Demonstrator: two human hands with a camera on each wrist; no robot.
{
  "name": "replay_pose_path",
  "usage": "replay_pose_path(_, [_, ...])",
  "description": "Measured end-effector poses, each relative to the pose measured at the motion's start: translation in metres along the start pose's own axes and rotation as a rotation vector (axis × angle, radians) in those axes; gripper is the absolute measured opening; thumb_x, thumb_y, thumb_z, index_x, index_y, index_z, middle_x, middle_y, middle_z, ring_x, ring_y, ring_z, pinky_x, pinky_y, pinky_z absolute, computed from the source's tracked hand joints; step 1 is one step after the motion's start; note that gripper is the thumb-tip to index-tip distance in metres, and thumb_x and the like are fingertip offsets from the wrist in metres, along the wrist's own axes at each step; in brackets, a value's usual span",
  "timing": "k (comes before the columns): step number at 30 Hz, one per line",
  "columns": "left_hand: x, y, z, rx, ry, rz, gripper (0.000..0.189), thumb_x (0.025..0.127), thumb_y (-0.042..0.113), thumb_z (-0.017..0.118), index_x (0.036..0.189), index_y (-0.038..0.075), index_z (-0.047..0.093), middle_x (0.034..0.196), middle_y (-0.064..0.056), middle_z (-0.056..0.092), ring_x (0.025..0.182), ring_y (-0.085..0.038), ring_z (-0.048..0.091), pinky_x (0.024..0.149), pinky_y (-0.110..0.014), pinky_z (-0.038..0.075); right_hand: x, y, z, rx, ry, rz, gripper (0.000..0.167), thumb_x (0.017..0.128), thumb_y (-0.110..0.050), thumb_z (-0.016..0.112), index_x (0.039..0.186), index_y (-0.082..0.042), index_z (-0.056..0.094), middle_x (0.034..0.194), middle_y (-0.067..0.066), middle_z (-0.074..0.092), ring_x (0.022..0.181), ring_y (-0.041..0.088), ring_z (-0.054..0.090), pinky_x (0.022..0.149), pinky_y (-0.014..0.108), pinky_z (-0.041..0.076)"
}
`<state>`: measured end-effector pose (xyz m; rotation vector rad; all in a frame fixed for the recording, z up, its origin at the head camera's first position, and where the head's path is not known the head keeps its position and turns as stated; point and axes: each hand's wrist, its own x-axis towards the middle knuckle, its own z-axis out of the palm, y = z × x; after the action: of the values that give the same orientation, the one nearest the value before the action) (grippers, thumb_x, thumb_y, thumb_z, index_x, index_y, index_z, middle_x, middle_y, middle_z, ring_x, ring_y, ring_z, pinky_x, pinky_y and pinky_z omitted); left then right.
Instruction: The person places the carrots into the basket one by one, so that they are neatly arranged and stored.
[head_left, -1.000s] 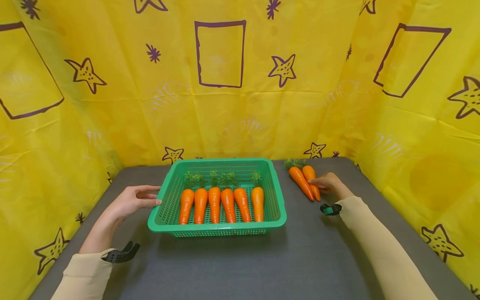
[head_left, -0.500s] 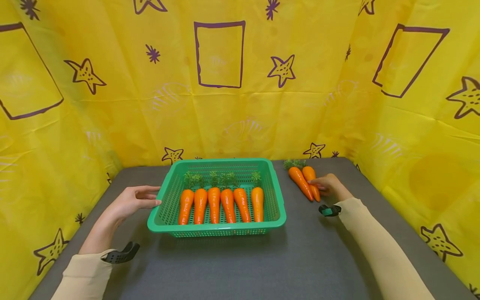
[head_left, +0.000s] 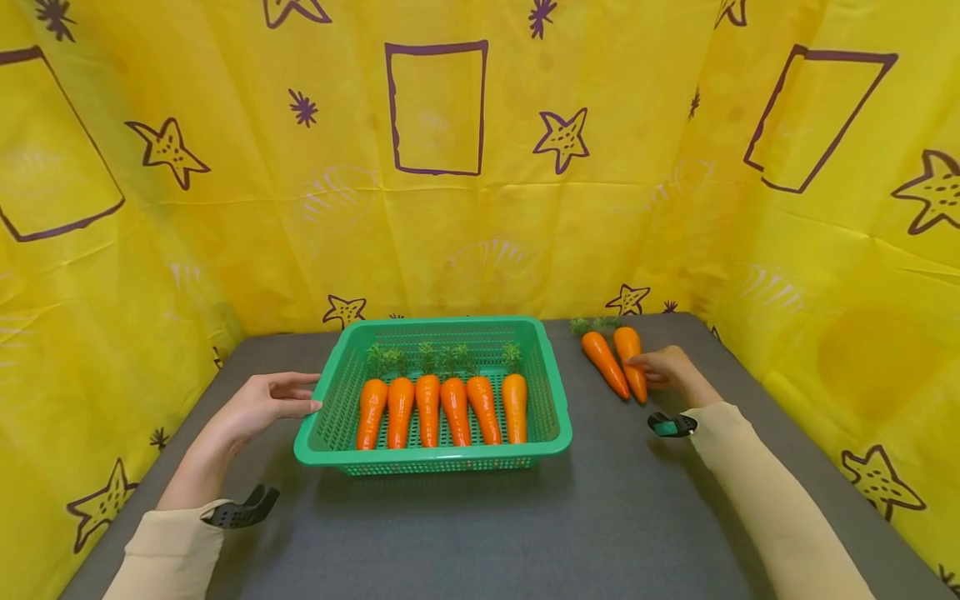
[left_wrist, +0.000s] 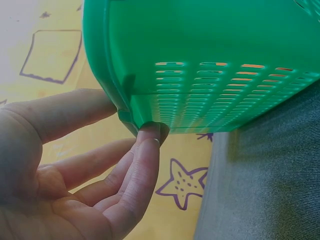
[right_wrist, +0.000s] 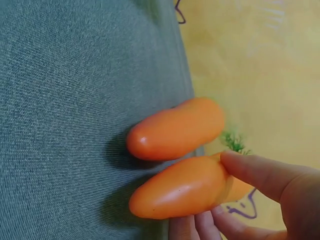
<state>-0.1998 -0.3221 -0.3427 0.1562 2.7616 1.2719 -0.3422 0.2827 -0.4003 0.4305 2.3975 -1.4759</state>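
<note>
A green plastic basket holds several orange carrots with leafy tops, lined up in one row; one is the rightmost carrot. My left hand pinches the basket's left rim, thumb on one side and fingertips under the edge in the left wrist view. To the right of the basket, my right hand holds a carrot between thumb and fingers, its tip pointing toward me. Beside it on the table lies a second carrot, a small gap apart from the held one.
The dark grey table is enclosed by yellow curtains printed with starfish and frames at the back and both sides. The basket stands in the middle, toward the back edge.
My right hand has shifted slightly right with its carrot, which has come apart from the other carrot. That other carrot has also moved a little. My left hand and the basket stay put.
</note>
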Motion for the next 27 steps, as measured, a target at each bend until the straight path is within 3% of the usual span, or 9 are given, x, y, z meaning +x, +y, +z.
replay_pose_path(6, [0.0, -0.001, 0.0, 0.0, 0.003, -0.003, 0.064, 0.085, 0.03, 0.071, 0.135, -0.003, 0.048, 0.114, -0.021, 0.065, 0.098, -0.017, 0.062, 0.088, -0.046, 0.051, -0.009, -0.006, -0.002, 0.009, -0.008, -0.06, 0.067, 0.085, -0.028, 0.072, 0.128, 0.015, 0.043, 0.101, 0.008, 0.055, 0.067, 0.004, 0.063, 0.076, 0.032, 0.057])
replay_pose_path(14, [0.0, -0.002, 0.0, 0.002, 0.005, -0.002, 0.064, 0.085, 0.03, 0.071, 0.135, -0.003, 0.049, 0.114, -0.021, 0.065, 0.098, -0.017, 0.061, 0.088, -0.045, 0.051, -0.024, -0.021, -0.001, -0.012, -0.027, -0.129, 0.067, 0.086, -0.03, 0.07, 0.13, 0.014, 0.046, 0.113, 0.015, 0.055, 0.073, 0.004, 0.064, 0.087, 0.039, 0.054])
replay_pose_path(27, [0.0, -0.002, 0.0, 0.01, -0.004, 0.011, 0.064, 0.085, 0.031, 0.071, 0.136, -0.001, 0.049, 0.116, -0.02, 0.065, 0.101, -0.02, 0.061, 0.087, -0.044, 0.052, -0.05, -0.05, 0.002, -0.07, -0.074, -0.178, 0.07, 0.086, -0.034, 0.069, 0.132, 0.013, 0.046, 0.112, 0.013, 0.059, 0.077, 0.006, 0.064, 0.081, 0.033, 0.056])
